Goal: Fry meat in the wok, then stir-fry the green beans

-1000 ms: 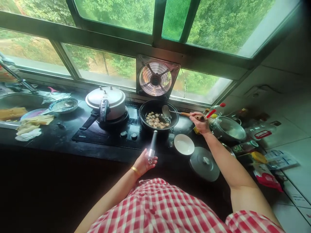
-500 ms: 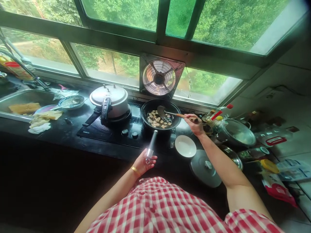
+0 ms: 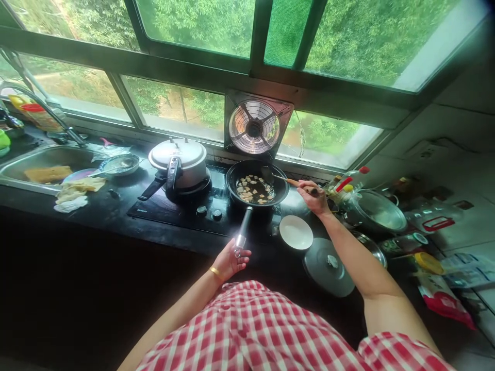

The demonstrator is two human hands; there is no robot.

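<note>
The pan [image 3: 249,167] is loosely gripped by the left hand [image 3: 228,261], likely for steadiness; over it, a spatula [image 3: 293,182] by the right hand [image 3: 315,198].

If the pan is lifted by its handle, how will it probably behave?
The pan would probably feel front-heavy, as its long handle sticks out on one side. Its loose food pieces may slide if it tilts, and the shiny liquid around them could slosh.

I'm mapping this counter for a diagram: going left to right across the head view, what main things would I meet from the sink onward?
Sink → pressure cooker → frying pan → right hand → large round vessel → red-handled bottle.
</note>
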